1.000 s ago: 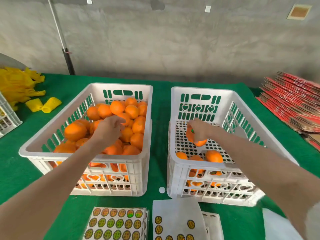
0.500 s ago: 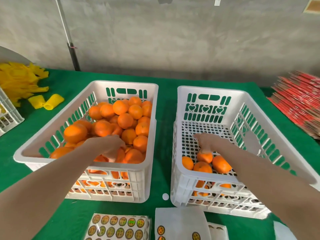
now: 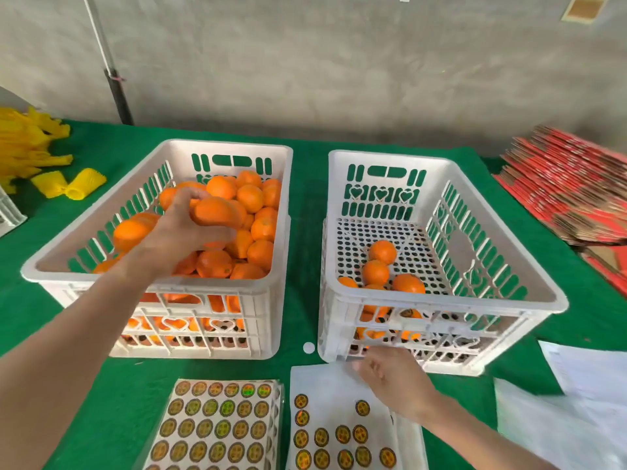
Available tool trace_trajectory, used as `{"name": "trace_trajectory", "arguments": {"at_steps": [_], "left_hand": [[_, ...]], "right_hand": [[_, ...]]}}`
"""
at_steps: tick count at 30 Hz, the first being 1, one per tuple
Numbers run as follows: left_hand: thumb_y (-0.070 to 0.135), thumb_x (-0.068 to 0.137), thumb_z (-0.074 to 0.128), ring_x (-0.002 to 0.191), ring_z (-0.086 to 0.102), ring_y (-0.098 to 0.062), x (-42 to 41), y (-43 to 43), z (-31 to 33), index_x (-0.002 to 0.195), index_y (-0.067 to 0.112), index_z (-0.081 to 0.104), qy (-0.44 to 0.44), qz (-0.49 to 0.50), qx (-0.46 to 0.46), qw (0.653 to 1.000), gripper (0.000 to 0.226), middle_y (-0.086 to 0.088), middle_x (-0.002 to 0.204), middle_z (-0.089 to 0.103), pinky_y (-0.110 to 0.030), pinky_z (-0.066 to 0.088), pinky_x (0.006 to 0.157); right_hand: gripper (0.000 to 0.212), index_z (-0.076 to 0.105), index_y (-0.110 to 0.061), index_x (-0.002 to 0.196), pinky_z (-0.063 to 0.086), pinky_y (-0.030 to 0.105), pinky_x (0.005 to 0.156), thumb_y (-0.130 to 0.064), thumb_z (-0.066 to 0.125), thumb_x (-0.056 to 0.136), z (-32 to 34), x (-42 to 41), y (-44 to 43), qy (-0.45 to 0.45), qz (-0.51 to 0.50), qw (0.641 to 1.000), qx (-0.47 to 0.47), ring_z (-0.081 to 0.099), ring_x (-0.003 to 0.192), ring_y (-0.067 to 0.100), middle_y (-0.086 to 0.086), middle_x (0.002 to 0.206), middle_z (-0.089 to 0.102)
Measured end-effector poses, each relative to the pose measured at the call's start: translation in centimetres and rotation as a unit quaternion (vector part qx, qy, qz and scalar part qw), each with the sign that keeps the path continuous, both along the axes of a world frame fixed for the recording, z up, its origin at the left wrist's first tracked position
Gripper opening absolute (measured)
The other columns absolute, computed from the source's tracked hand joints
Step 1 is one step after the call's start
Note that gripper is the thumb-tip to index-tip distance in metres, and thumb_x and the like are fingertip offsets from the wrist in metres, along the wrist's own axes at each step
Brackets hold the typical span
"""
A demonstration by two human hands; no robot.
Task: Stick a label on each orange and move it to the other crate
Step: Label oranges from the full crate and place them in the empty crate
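- Orange (image 3: 217, 212) gripped in the left hand (image 3: 183, 232), fingers and thumb curled round it, raised above the heap of oranges (image 3: 252, 198) filling the left crate (image 3: 230, 145)
- Beside it, the right crate (image 3: 390, 157) holds a few labelled oranges (image 3: 375, 272) at its near end, on the perforated floor
- Just in front of that crate, the right hand (image 3: 395, 381) hovers over the partly used label sheet (image 3: 325, 385); fingers loosely bent, nothing seen between them, outline blurred
- Just to its left lies the full label sheet (image 3: 217, 425), on the green cloth (image 3: 305, 205)
- Far left: yellow foam nets (image 3: 81, 183); far right: red flattened cartons (image 3: 570, 184)
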State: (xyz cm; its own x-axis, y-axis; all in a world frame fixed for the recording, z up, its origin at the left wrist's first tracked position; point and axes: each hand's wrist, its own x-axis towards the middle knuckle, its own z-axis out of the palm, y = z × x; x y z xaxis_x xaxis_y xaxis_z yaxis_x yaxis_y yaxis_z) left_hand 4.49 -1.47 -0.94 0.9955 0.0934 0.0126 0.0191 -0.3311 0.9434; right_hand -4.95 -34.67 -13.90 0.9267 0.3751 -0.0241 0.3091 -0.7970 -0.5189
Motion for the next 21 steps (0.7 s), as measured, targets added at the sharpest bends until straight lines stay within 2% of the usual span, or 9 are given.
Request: {"name": "trace_trajectory", "arguments": {"at_steps": [2,3,5,7,9,13,17,18,21], "left_hand": [[0.037,0.048,0.087,0.096,0.061,-0.021,-2.3,-1.2,0.3,0.092,0.054,0.049,-0.025,-0.020,-0.040,0.999,0.060,0.006,0.105,0.057,-0.045,0.056,0.073],[0.047,0.041,0.084,0.093,0.060,-0.014,-3.8,-2.3,0.5,0.092,0.059,0.049,-0.029,-0.038,-0.032,0.998,0.063,0.015,0.104,0.056,-0.037,0.054,0.067],[0.053,0.036,0.085,0.085,0.060,-0.006,-6.2,-4.6,-0.4,0.095,0.062,0.051,-0.015,-0.073,-0.013,0.997,0.068,0.024,0.096,0.058,-0.022,0.046,0.063],[0.046,0.041,0.091,0.087,0.063,-0.007,-8.4,-7.1,-2.3,0.102,0.050,0.055,0.018,-0.108,-0.046,0.993,0.071,0.019,0.096,0.063,-0.023,0.048,0.069],[0.039,0.048,0.090,0.091,0.064,-0.012,-9.9,-9.2,-4.9,0.106,0.037,0.057,0.067,-0.127,-0.075,0.987,0.067,0.009,0.099,0.066,-0.027,0.050,0.075],[0.035,0.051,0.087,0.096,0.062,-0.020,-11.6,-11.4,-9.6,0.108,0.025,0.058,0.174,-0.138,-0.061,0.973,0.065,-0.001,0.101,0.066,-0.024,0.047,0.076],[0.051,0.036,0.075,0.107,0.053,-0.011,-10.9,-12.1,-11.0,0.117,0.037,0.054,0.211,-0.233,-0.023,0.949,0.085,0.016,0.114,0.054,-0.023,0.042,0.090],[0.052,0.037,0.074,0.106,0.054,-0.011,-10.6,-12.4,-10.9,0.116,0.036,0.057,0.209,-0.265,0.009,0.941,0.082,0.015,0.113,0.056,-0.025,0.043,0.092],[0.051,0.040,0.073,0.094,0.062,-0.022,-9.7,-13.5,-10.4,0.103,0.011,0.069,0.196,-0.301,0.049,0.932,0.074,-0.007,0.096,0.068,-0.033,0.045,0.089]], "right_hand": [[0.026,0.054,-0.017,0.098,0.043,0.022,0.074,-0.041,0.047,0.094,-3.2,-0.2,-1.1,0.085,-0.085,0.988,-0.099,0.056,0.088,0.010,-0.005,0.094,0.060],[0.031,0.052,-0.017,0.106,0.044,0.025,0.078,-0.045,0.048,0.092,-4.1,-0.4,-1.1,0.110,-0.111,0.982,-0.107,0.055,0.096,0.013,-0.004,0.103,0.059],[0.036,0.051,-0.020,0.106,0.043,0.027,0.078,-0.050,0.053,0.088,-5.5,-0.4,-0.8,0.122,-0.160,0.975,-0.089,0.053,0.098,0.015,-0.005,0.105,0.059],[0.029,0.050,-0.023,0.098,0.040,0.027,0.077,-0.045,0.059,0.083,-5.7,-0.4,0.0,0.103,-0.198,0.973,-0.059,0.053,0.096,0.016,-0.007,0.100,0.059],[0.017,0.048,-0.024,0.085,0.039,0.027,0.076,-0.027,0.065,0.080,-5.5,-0.7,0.8,0.095,-0.224,0.970,-0.002,0.054,0.090,0.017,-0.007,0.089,0.058],[0.036,0.052,-0.020,0.064,0.041,0.015,0.070,0.012,0.059,0.077,-3.8,-1.8,1.1,0.112,-0.235,0.931,0.256,0.054,0.079,0.015,-0.005,0.076,0.058],[0.036,0.063,-0.019,0.060,0.047,0.027,0.089,0.012,0.061,0.079,-2.2,-3.0,0.8,0.121,-0.208,0.902,0.359,0.062,0.083,0.012,-0.006,0.076,0.067],[0.036,0.065,-0.020,0.061,0.047,0.029,0.091,0.011,0.062,0.080,-2.0,-3.2,0.7,0.121,-0.207,0.897,0.371,0.063,0.085,0.015,-0.006,0.077,0.069],[0.028,0.070,-0.020,0.071,0.045,0.036,0.094,0.005,0.065,0.081,-1.4,-3.2,0.3,0.128,-0.180,0.896,0.385,0.061,0.094,0.028,-0.002,0.089,0.071]]}}
